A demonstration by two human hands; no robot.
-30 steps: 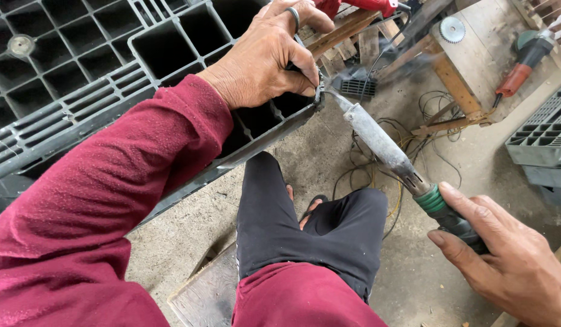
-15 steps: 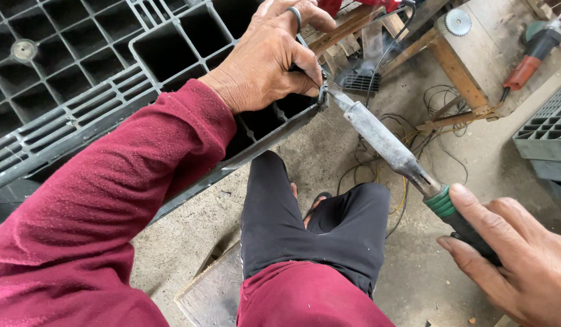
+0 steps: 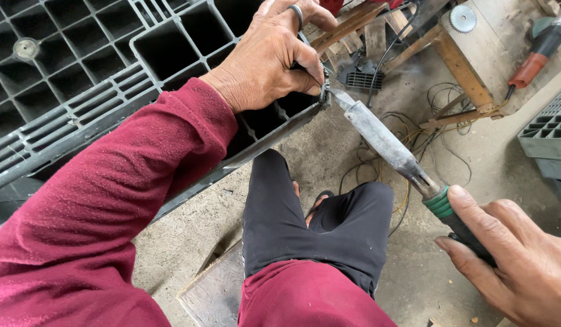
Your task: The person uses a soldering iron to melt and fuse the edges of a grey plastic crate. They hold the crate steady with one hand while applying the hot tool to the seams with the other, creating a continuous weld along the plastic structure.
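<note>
A rough grey concrete floor point(image 3: 329, 151) fills the scene under flat daylight. Toward the upper right stands a worn wooden frame bench point(image 3: 468, 66), with a round toothed saw blade point(image 3: 462, 17) on its top. Tangled thin wires point(image 3: 441, 100) trail beneath it. A grey wooden board point(image 3: 217, 293) lies flat at the lower edge.

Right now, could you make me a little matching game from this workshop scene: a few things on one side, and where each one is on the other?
Things:
1. left hand
2. right hand
3. long metal tool
4. round saw blade

Places:
A. on the wooden stand
B. tip at the dark plastic crate's corner
C. around the tool's dark handle
D. on the dark plastic crate's edge

Pairs: 1-D, 2-C, 3-B, 4-A
</note>
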